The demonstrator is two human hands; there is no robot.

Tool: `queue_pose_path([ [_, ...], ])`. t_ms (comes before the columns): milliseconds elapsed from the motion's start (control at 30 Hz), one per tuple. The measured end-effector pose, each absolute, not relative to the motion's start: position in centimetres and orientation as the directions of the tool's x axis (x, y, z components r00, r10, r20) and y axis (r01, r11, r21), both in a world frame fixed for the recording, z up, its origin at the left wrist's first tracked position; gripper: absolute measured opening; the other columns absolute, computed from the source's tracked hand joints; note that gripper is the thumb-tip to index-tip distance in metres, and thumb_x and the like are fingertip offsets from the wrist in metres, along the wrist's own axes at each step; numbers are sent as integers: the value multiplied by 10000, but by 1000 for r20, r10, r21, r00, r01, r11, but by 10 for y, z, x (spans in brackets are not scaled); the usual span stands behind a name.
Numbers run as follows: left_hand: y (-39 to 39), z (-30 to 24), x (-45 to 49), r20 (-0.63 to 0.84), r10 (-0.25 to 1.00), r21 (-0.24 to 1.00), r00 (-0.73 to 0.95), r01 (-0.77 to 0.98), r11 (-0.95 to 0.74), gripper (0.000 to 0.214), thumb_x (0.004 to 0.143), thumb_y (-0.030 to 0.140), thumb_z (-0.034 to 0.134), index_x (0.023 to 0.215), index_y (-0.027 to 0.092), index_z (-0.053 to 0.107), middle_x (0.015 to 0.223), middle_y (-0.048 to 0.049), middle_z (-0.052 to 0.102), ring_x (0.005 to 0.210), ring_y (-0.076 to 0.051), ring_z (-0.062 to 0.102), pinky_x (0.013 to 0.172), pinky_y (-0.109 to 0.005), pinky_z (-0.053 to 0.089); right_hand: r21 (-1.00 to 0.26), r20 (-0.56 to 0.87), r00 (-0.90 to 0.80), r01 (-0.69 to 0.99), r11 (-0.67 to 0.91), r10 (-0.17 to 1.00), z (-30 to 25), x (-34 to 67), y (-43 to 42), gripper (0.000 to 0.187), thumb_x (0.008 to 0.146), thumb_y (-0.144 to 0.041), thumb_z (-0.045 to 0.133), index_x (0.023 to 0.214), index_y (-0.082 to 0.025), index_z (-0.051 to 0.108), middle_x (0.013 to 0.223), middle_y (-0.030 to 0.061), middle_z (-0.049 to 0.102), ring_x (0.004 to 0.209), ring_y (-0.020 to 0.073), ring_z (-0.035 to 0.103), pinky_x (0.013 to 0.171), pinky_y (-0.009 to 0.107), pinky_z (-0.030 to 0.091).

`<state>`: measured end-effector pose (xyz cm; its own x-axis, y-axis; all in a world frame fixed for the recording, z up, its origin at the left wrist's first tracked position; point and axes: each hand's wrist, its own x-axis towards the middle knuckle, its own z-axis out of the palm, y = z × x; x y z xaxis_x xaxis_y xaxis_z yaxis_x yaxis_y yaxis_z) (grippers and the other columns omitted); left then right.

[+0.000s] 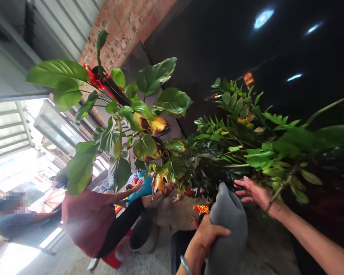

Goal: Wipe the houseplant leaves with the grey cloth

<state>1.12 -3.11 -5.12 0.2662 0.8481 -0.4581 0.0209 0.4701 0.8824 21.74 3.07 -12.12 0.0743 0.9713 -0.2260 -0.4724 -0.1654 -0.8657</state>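
Hands apart. We clamp left hand [208,231] on grey cloth [231,217], in front of plants [258,157]; right hand [255,194] spread, nothing visibly held, near plants. Step, we judge: handling cloth; next move calls for steady left grip, right wrist clear of stem [280,191].

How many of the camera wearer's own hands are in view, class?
2: the left hand grips a grey cloth-like item; the right hand is open near the green leaves, partly crossed by a stem.
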Motion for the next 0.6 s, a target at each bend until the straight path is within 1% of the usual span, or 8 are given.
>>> queue_pose_path([
  [67,-32,-46,5,-415,846,895,334,-16,446,455,383,194,805,828,118,758,724,-77,722,692,-254,642,726,-380,484,-858,-239,59,-480,-183,969,-123,223,33,376,823,-521,529,895,-215,736,1126,154,735,854,273,714,549,329,569],
  [133,-22,-28,0,-309,890,921,336,-128,368,568,387,204,815,943,115,739,790,-90,738,734,-272,662,745,-386,493,-852,-226,-16,-483,-205,974,-122,229,35,345,811,-500,551,895,-225,741,1141,149,733,911,289,711,590,345,584],
  [233,3,-1,1,-210,964,938,161,-244,245,646,401,209,811,1031,128,695,800,-72,739,702,-247,657,713,-364,507,-858,-204,-108,-459,-231,973,-118,232,36,347,791,-499,582,899,-211,742,1100,172,742,961,316,703,648,381,593],
  [300,14,4,6,-193,978,945,82,-252,208,610,416,213,799,1011,134,694,767,-54,733,673,-221,643,695,-341,506,-857,-201,-56,-474,-203,978,-115,229,34,355,803,-502,566,890,-204,738,1073,178,745,935,307,708,630,372,589],
  [367,15,-8,11,-221,970,950,97,-202,237,541,421,209,785,951,126,714,738,-52,729,648,-210,631,677,-332,497,-847,-194,26,-509,-154,981,-113,224,32,342,829,-482,542,880,-204,735,1053,169,749,887,282,713,605,349,582],
  [433,5,-31,12,-314,939,940,142,-96,328,456,415,184,768,864,112,737,695,-55,719,618,-208,618,662,-338,484,-841,-187,95,-530,-109,978,-114,219,29,318,847,-451,536,877,-203,732,1035,156,754,844,259,716,581,326,576],
  [500,-11,-56,8,-413,891,906,190,-10,423,385,410,152,748,794,111,749,660,-48,706,612,-211,615,672,-347,479,-846,-181,122,-526,-91,976,-116,217,27,300,845,-432,553,882,-194,732,1022,154,758,817,246,718,565,310,572],
  [600,-33,-80,-3,-486,826,860,285,-11,510,375,427,147,714,798,124,762,661,-44,708,644,-224,630,702,-357,484,-878,-145,134,-474,-66,980,-114,217,25,292,815,-418,589,918,-186,732,977,147,764,790,238,725,569,305,572],
])
